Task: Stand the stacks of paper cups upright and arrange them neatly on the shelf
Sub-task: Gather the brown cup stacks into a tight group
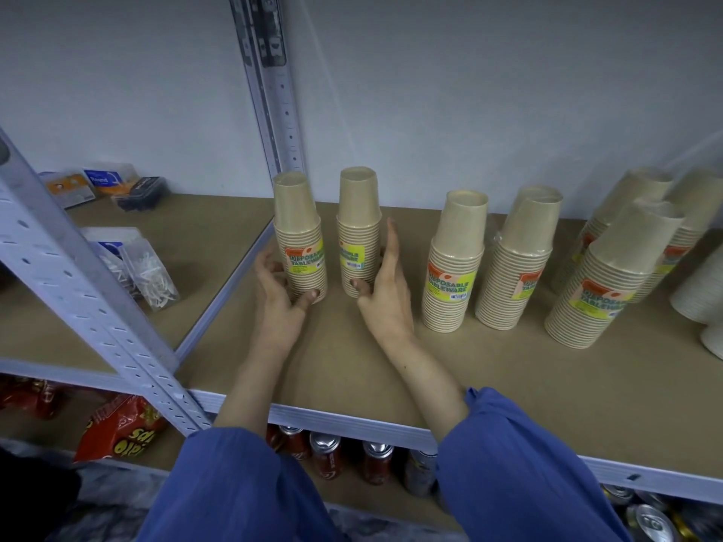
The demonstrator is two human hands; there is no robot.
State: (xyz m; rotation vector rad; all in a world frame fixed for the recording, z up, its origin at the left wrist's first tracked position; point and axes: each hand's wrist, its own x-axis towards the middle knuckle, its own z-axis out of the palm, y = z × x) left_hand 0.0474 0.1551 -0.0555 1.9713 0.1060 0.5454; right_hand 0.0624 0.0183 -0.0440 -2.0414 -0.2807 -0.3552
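Observation:
Several shrink-wrapped stacks of tan paper cups stand upright, bottoms up, along the brown shelf [352, 369]. My left hand [279, 295] cups the base of the leftmost stack [299, 232], fingers on its left side, thumb on its front. My right hand [385, 283] lies against the right side of the second stack [358, 224], fingers straight, thumb on its front. To the right stand a third stack [455, 267], a fourth stack [516, 267] leaning slightly, and a cluster of stacks [610, 283] near the right edge.
White cups [700, 295] sit at the far right. A grey upright post [279, 103] rises behind the leftmost stack; another post [78, 267] slants across the left front. Bags of small plastic items [148, 271] lie on the left shelf. Cans [324, 455] and a red snack bag [117, 428] fill the shelf below.

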